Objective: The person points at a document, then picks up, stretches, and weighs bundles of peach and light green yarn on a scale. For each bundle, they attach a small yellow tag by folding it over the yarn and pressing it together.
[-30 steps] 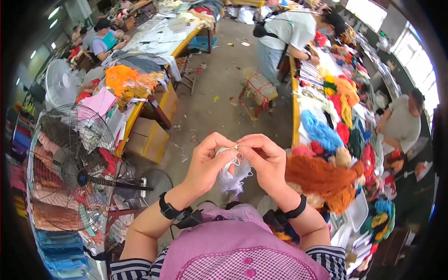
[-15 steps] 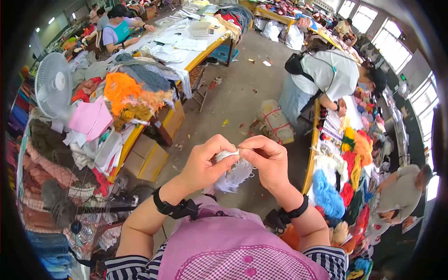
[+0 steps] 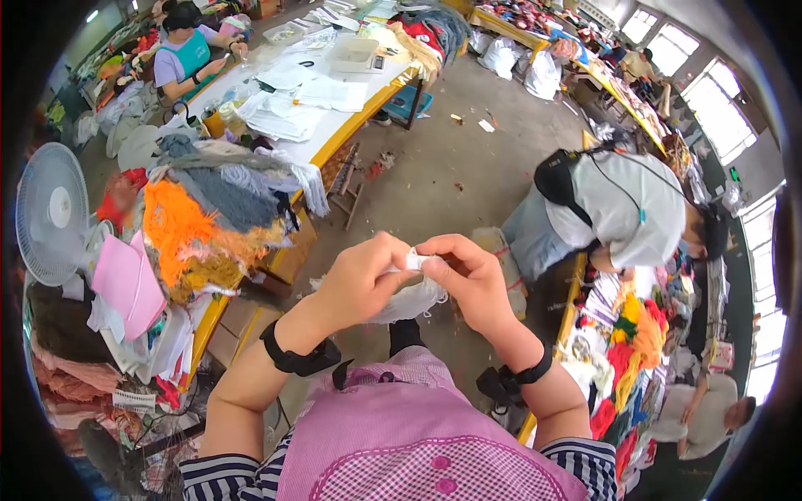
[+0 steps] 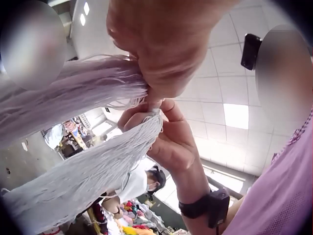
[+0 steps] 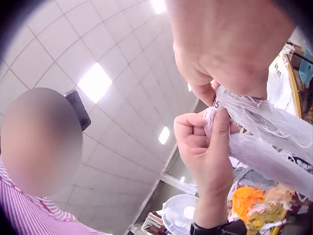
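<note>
Yarn [image 3: 403,306] spread left; hands [image 3: 357,282] [image 3: 478,288] pinch tag [image 3: 415,261] (apparently "35").

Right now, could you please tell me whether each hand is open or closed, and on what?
Left hand: closed, pinching lilac yarn.
Right hand: closed, pinching white yarn.

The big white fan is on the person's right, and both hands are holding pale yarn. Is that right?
Not quite. The head view shows the big white fan on the person's left, not the right. The left hand and right hand are both holding pale yarn.
</note>
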### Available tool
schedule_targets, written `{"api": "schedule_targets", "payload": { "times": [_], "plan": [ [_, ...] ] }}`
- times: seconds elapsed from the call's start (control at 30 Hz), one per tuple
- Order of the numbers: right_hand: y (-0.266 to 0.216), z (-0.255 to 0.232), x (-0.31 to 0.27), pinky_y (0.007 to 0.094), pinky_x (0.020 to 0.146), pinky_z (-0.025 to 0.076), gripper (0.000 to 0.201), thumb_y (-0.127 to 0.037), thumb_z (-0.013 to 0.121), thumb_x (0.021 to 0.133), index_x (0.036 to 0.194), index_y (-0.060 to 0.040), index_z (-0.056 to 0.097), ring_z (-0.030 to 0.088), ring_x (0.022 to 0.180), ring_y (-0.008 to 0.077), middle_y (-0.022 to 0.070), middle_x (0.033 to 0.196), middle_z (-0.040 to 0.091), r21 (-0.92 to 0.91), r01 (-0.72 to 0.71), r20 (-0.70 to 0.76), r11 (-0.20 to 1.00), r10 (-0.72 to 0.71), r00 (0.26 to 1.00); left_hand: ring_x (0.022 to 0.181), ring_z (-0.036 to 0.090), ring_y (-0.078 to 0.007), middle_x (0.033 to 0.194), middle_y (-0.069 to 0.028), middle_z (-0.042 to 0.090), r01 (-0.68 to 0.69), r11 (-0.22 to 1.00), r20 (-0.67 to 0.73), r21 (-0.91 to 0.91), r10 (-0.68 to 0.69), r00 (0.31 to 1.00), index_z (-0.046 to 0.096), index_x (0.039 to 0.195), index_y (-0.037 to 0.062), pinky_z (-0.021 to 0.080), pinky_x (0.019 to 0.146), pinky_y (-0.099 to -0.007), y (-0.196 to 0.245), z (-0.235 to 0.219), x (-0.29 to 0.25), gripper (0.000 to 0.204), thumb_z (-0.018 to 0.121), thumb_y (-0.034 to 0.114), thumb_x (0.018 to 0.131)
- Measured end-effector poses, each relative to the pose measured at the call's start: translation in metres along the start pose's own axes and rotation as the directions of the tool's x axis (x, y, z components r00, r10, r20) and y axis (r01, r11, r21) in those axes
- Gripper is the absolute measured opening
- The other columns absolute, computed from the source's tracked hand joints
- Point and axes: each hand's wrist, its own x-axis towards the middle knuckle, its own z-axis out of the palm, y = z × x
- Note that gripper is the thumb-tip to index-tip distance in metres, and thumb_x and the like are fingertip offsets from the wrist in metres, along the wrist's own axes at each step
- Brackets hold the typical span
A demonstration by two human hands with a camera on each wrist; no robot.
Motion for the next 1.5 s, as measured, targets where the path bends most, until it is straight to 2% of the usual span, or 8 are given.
{"api": "schedule_targets", "payload": {
  "times": [0.1, 0.4, 0.47, 0.53, 0.67, 1.2, 1.4, 1.5],
  "plan": [
    [-0.012, -0.036, 0.066, 0.0289, 0.062, 0.049, 0.021, -0.003, 0.07, 0.079, 0.099, -0.0035, 0.067, 0.062, 0.079, 0.0164, 0.0088, 0.099, 0.065, -0.638, 0.439, 0.177, 0.633, -0.434, 0.883, 0.07, 0.056, -0.0104, 0.087, -0.0066, 0.057, 0.313, 0.899, 0.026, -0.305, -0.321, 0.947, 0.045, 0.094, 0.0062, 0.045, 0.061, -0.0251, -0.044, 0.005, 0.056, 0.015, 0.059, 0.005, 0.089],
    [-0.058, -0.141, 0.258, 0.0346, 0.064, 0.049, 0.014, -0.011, 0.065, 0.078, 0.09, -0.0043, 0.065, 0.061, 0.073, 0.0252, 0.0109, 0.082, 0.064, -0.847, 0.453, 0.359, 0.278, -0.33, 0.873, 0.071, 0.057, -0.0168, 0.086, -0.0089, 0.055, 0.53, 0.834, 0.148, -0.152, -0.511, 0.847, 0.047, 0.105, 0.0053, 0.045, 0.066, -0.0299, -0.148, 0.016, 0.229, 0.02, 0.058, 0.015, 0.092],
    [-0.057, -0.166, 0.295, 0.0333, 0.066, 0.048, 0.013, -0.013, 0.06, 0.082, 0.089, -0.0031, 0.064, 0.061, 0.074, 0.0218, 0.0094, 0.079, 0.064, -0.876, 0.394, 0.318, 0.279, -0.281, 0.906, 0.078, 0.057, -0.0127, 0.094, -0.0073, 0.056, 0.368, 0.93, 0.047, -0.015, -0.367, 0.929, 0.047, 0.108, 0.0049, 0.046, 0.068, -0.0266, -0.183, 0.018, 0.261, 0.021, 0.058, 0.012, 0.092],
    [-0.044, -0.204, 0.34, 0.031, 0.068, 0.047, 0.014, -0.013, 0.057, 0.083, 0.087, 0.0001, 0.062, 0.06, 0.075, 0.0179, 0.0068, 0.078, 0.063, -0.513, -0.003, 0.053, 0.858, 0.035, 0.998, 0.084, 0.057, -0.0086, 0.101, -0.0056, 0.057, 0.202, 0.968, -0.026, 0.152, -0.2, 0.979, 0.047, 0.112, 0.0045, 0.047, 0.071, -0.0232, -0.222, 0.014, 0.285, 0.023, 0.058, 0.009, 0.092],
    [-0.061, -0.265, 0.42, 0.0272, 0.071, 0.045, 0.019, -0.02, 0.058, 0.09, 0.089, -0.0018, 0.063, 0.058, 0.077, 0.0121, 0.0038, 0.081, 0.062, 0.095, -0.267, -0.056, 0.959, 0.273, 0.961, 0.087, 0.059, -0.0119, 0.101, -0.006, 0.06, 0.562, 0.725, 0.13, -0.399, -0.562, 0.817, 0.051, 0.112, 0.003, 0.049, 0.077, -0.0244, -0.31, -0.002, 0.313, 0.021, 0.057, 0.008, 0.092],
    [-0.203, -0.539, 0.839, 0.026, 0.053, 0.033, 0.027, -0.033, 0.066, 0.082, 0.073, -0.0087, 0.06, 0.044, 0.057, 0.0088, -0.0012, 0.062, 0.049, -0.633, -0.074, -0.51, 0.77, -0.344, 0.789, 0.074, 0.059, -0.0095, 0.089, -0.0055, 0.066, 0.766, 0.321, 0.025, -0.556, -0.916, 0.401, 0.058, 0.097, 0.004, 0.047, 0.068, -0.0216, -0.536, -0.075, 0.421, 0.01, 0.055, 0.012, 0.092],
    [-0.316, -0.527, 1.067, 0.0257, 0.061, 0.038, 0.024, -0.029, 0.064, 0.085, 0.082, -0.0053, 0.06, 0.049, 0.067, 0.0086, -0.0012, 0.074, 0.054, -0.808, 0.206, -0.212, 0.552, -0.598, 0.773, 0.074, 0.061, -0.0124, 0.088, -0.0072, 0.066, 0.728, 0.258, -0.207, -0.635, -0.965, 0.162, 0.058, 0.095, 0.0028, 0.049, 0.069, -0.0246, -0.562, -0.068, 0.437, 0.011, 0.057, 0.012, 0.091],
    [-0.34, -0.508, 1.196, 0.0265, 0.067, 0.043, 0.035, -0.031, 0.064, 0.085, 0.102, -0.0009, 0.063, 0.056, 0.076, 0.0114, 0.0035, 0.086, 0.064, -0.843, 0.411, -0.039, 0.346, -0.803, 0.595, 0.074, 0.061, -0.0132, 0.088, -0.0076, 0.066, 0.687, 0.26, -0.345, -0.678, -0.938, 0.014, 0.058, 0.096, 0.0029, 0.049, 0.068, -0.025, -0.57, -0.063, 0.451, 0.011, 0.056, 0.013, 0.092]
  ]
}}
